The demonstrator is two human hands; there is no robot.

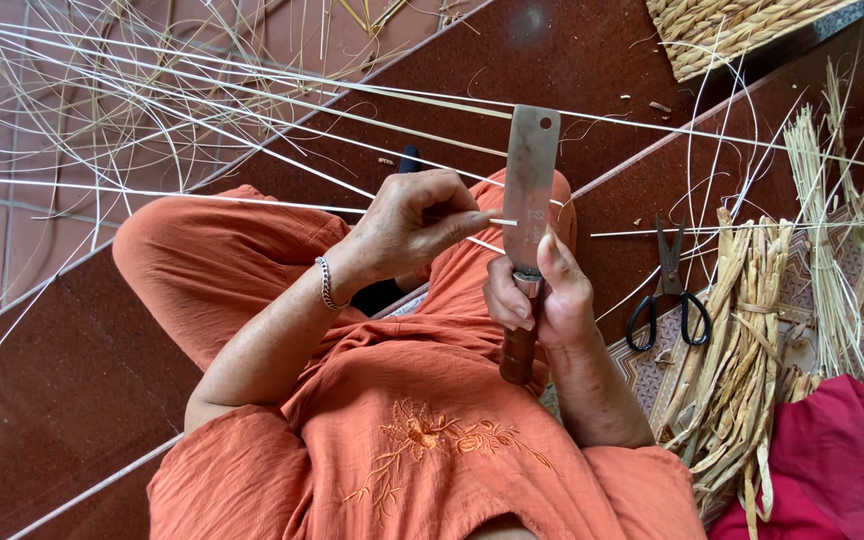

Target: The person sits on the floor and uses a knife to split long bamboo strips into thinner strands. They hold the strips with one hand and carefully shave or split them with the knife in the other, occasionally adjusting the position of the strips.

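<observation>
My right hand (540, 295) grips the wooden handle of a broad flat-bladed knife (530, 185), blade pointing up and away from me. My left hand (414, 222), with a bead bracelet on the wrist, pinches a thin pale cane strip (152, 193) and presses its end against the knife blade. The strip runs off to the left over my orange-clad knee. I sit cross-legged in orange clothes.
Many long thin pale strips (132, 90) fan out over the reddish tiled floor at upper left. Black-handled scissors (668, 290) lie to the right, beside a bundle of dried stalks (742, 350). A woven basket (722, 30) is at the top right and red cloth (832, 460) at lower right.
</observation>
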